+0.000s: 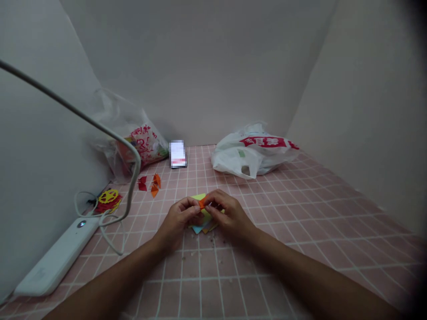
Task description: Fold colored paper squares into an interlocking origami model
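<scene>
A small piece of orange paper is pinched between my two hands. My left hand grips its left side with thumb and forefinger. On the other side, the fingers of my right hand close on the same paper, which looks folded. Beneath the hands lie coloured paper sheets in yellow, blue and orange, partly covered by my fingers. Farther off to the left sit folded orange paper pieces and a folded red paper piece.
A power strip and a looping cable occupy the left. Yellow and red cut-out shapes are stacked beside them. Toward the back wall stand a clear plastic bag, a phone and a white plastic bag, on a pink checked cloth.
</scene>
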### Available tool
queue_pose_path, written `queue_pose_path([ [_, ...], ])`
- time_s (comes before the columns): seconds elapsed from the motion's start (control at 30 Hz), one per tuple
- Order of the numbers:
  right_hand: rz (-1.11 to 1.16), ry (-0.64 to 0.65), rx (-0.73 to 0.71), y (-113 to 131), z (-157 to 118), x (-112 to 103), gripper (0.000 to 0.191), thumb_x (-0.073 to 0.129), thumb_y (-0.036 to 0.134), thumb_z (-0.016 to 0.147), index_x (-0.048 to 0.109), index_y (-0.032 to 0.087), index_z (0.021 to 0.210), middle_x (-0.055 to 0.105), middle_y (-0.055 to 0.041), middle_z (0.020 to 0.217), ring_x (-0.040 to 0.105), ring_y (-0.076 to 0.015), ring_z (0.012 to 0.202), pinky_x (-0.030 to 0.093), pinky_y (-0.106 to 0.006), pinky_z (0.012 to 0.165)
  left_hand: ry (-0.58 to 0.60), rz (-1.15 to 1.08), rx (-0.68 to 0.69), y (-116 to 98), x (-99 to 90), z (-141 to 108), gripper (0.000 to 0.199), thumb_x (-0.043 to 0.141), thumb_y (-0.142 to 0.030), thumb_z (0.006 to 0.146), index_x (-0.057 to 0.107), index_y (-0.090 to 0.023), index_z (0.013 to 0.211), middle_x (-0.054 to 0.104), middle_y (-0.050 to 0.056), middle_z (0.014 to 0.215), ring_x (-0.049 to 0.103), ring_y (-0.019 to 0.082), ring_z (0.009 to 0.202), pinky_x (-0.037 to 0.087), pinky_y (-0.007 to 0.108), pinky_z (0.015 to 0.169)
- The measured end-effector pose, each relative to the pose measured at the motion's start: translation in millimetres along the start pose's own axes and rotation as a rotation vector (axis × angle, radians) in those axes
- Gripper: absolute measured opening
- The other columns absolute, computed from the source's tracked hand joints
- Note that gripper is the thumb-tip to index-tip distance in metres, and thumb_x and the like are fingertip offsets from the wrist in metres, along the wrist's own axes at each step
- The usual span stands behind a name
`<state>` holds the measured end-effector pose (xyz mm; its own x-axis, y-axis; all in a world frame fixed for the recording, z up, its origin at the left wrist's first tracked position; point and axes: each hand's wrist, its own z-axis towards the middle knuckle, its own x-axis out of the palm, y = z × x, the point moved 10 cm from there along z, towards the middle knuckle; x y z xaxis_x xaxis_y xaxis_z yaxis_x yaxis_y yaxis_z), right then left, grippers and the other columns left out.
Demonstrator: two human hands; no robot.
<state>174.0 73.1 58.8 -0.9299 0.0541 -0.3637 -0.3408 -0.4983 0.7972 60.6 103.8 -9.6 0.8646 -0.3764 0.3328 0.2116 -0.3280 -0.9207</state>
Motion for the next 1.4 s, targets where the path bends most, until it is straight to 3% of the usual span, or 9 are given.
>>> queue_pose_path([
  [0.7,-0.176,0.009,-0.069,2.7,-1.8,3.4,0.013,0.052,0.010,0.091,0.060,0.020,0.086,0.062,-0.0041,0.085,0.058,-0.0183,0.081,0.044,-0.031,0.073,-0.003,0.124,0.070,-3.0,-2.0,-0.3,0.028,0.077,-0.036,0.071,0.060,-0.017,0.082,0.063,-0.002,0.065,0.058,0.011,0.059,0.045,0.022,0.061],
  [1.0,-0.251,0.000,-0.090,7.0,-4.0,6.2,0.014,0.048,0.010,0.091,0.053,0.020,0.082,0.057,-0.0036,0.082,0.055,-0.0183,0.076,0.041,-0.030,0.068,0.001,0.141,0.079,-2.0,0.9,-2.7,0.025,0.071,-0.038,0.079,0.059,-0.017,0.084,0.063,-0.002,0.069,0.060,0.011,0.064,0.050,0.025,0.067],
  [1.4,-0.214,-0.056,-0.073,8.1,-6.4,3.1,0.014,0.048,0.008,0.090,0.057,0.018,0.085,0.059,-0.0054,0.085,0.056,-0.0197,0.081,0.043,-0.031,0.073,0.035,0.028,0.046,2.3,7.4,-4.5,0.026,0.074,-0.020,0.070,0.055,-0.018,0.087,0.065,-0.002,0.067,0.059,0.010,0.061,0.046,0.023,0.063],
])
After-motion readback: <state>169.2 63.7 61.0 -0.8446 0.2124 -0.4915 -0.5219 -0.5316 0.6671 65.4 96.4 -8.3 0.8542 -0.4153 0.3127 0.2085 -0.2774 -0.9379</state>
